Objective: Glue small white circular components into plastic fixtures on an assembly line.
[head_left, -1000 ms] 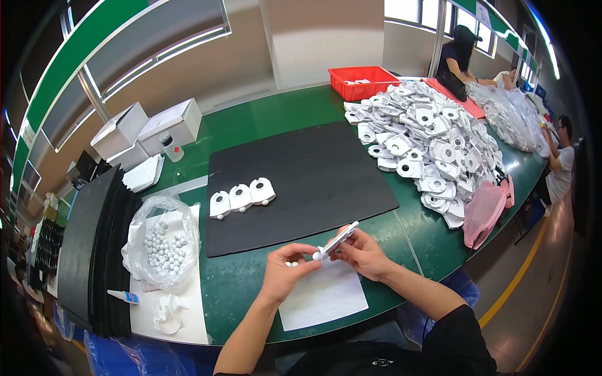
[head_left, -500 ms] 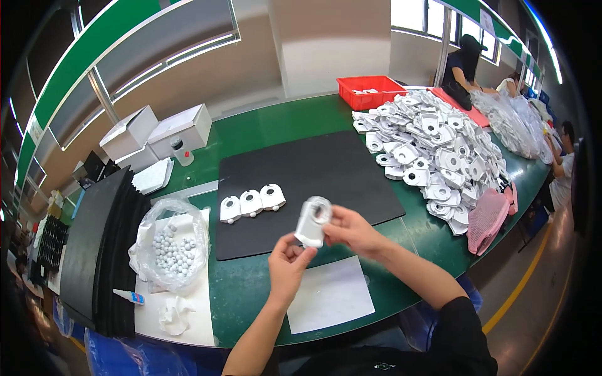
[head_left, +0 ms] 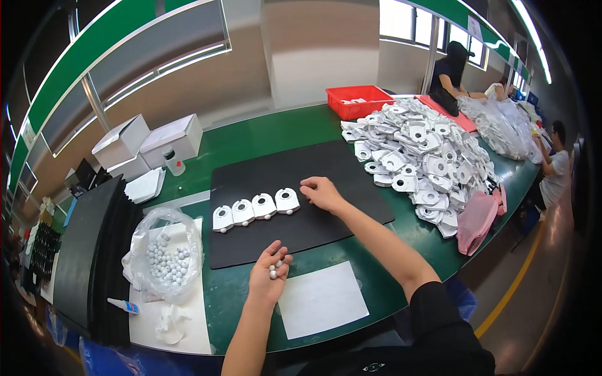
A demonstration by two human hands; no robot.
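On the black mat (head_left: pixel 251 252) stands a row of several white plastic parts, rounded at one end and each with a dark round hole; small white balls sit at their near edges. My right hand (head_left: pixel 323 193) is just right of the rightmost part (head_left: pixel 287 205), thumb and fingers slightly apart, with nothing seen between them. Palm up near the mat's front edge, my left hand (head_left: pixel 268 279) has its fingers curled round a few small white balls (head_left: pixel 273 273). A white sheet of paper (head_left: pixel 323 302) lies right of that wrist.
A clear bag (head_left: pixel 145 276) of white balls lies at left, near a small glue bottle (head_left: pixel 123 305) and black stacked mats (head_left: pixel 88 263). At right are a large heap of white parts (head_left: pixel 433 156), a red bin (head_left: pixel 360 110) and a pink mesh item (head_left: pixel 475 222). People sit farther right.
The white part my two hands held now stands at the right end of the row. My right hand has let go of it; my left hand has drawn slightly nearer, showing balls in its fingers.
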